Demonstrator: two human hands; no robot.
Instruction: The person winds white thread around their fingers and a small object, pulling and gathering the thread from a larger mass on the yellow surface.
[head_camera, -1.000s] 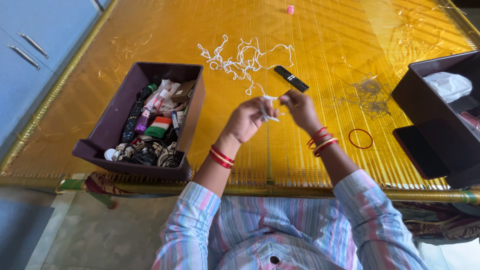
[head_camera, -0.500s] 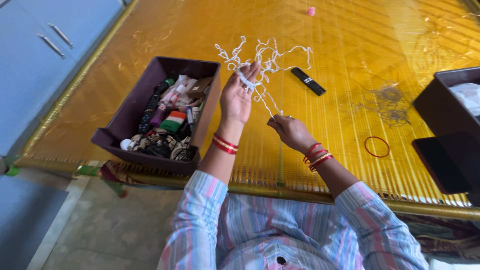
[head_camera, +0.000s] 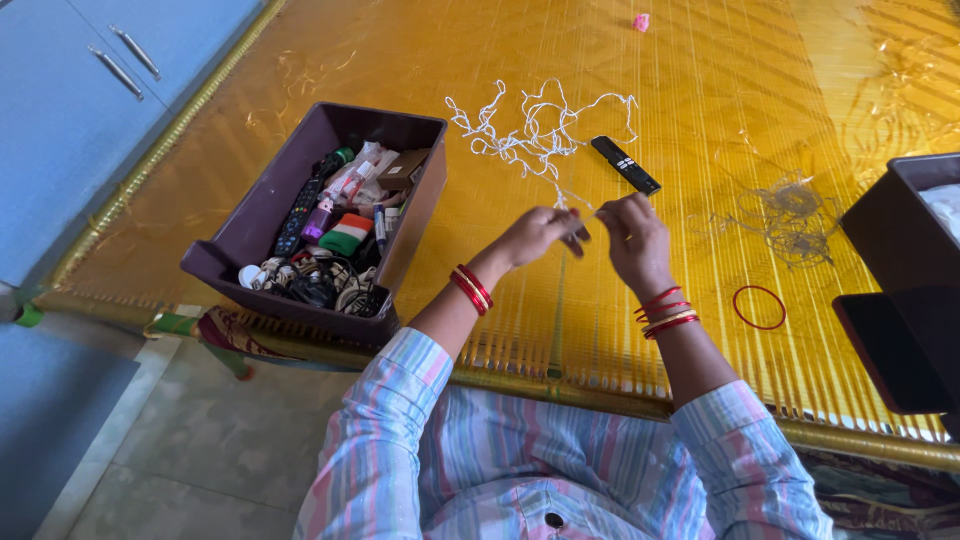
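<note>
White kinked string (head_camera: 535, 135) pinched between left hand (head_camera: 535, 235), right hand (head_camera: 630, 230).

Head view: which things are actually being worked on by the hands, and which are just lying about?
In hand:
- white string, pinched between left hand and right hand

Lying about:
- black remote
- red bangle on the mat
- dark wire tangle
- pink scrap
- brown bin of odds and ends
</note>
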